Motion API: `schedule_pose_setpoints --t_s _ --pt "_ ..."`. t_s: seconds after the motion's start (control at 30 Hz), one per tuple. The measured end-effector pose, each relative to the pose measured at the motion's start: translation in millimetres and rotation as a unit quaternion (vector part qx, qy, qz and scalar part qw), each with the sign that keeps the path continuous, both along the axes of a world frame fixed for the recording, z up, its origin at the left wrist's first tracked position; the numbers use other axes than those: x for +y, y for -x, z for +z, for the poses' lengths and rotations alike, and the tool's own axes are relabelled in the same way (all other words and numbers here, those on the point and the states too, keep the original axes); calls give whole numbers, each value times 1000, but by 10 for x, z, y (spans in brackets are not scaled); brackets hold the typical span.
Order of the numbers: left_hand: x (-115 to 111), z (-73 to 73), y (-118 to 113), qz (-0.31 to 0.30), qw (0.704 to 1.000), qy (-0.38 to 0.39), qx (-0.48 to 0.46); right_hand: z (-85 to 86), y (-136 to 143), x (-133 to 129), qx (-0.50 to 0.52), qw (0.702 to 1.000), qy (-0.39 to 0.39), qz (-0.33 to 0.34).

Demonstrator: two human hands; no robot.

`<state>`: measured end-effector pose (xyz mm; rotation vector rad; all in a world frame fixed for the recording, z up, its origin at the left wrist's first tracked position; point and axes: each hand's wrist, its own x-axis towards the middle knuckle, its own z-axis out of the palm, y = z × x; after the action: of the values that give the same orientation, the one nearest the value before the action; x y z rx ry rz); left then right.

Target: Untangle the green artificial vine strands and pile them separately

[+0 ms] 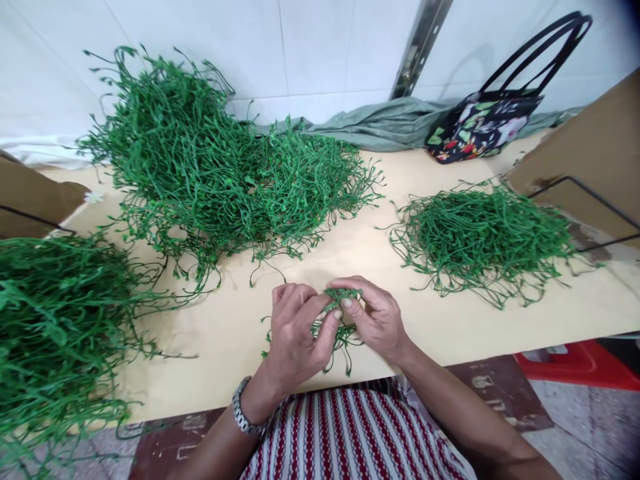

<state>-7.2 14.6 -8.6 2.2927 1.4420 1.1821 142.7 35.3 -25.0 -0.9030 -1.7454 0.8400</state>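
Note:
Both hands meet over the near edge of the table, pinching thin green artificial stems (344, 293) between thumbs and fingers. My left hand (300, 327), with a metal watch on its wrist, is closed on the stems from the left. From the right, my right hand (377, 317) grips the same small bunch with thumb and forefinger. Below the fingers, a few loose green stems (343, 343) lie on the tabletop, partly hidden by the hands. How the held stems join is too small to tell.
A large heap of green stems (190, 153) lies at the back left, another pile (55, 327) at the left, and a third (490, 233) at the right. A flowered handbag (485, 127) stands against the wall. Cardboard (590, 153) rises at the right of the table (225, 347).

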Motion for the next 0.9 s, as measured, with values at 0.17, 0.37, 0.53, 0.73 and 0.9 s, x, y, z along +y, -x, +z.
schedule_pose_setpoints --t_s 0.17,0.37,0.53,0.73,0.9 --pt "0 -58 -42 25 999 -11 -32 -58 74 -47 -25 998 -34 -38" --pt "-4 -137 -44 43 998 -43 -22 -140 106 -78 -5 1000 -21 -13" --pt "8 -134 -46 58 997 -39 -23 -124 65 -66 0 999 -4 32" --pt "27 -120 -24 74 996 -53 -1 -125 57 -49 -21 998 -46 23" --pt "30 -97 -32 62 996 -63 -3 -114 58 -17 -36 996 -85 -8"
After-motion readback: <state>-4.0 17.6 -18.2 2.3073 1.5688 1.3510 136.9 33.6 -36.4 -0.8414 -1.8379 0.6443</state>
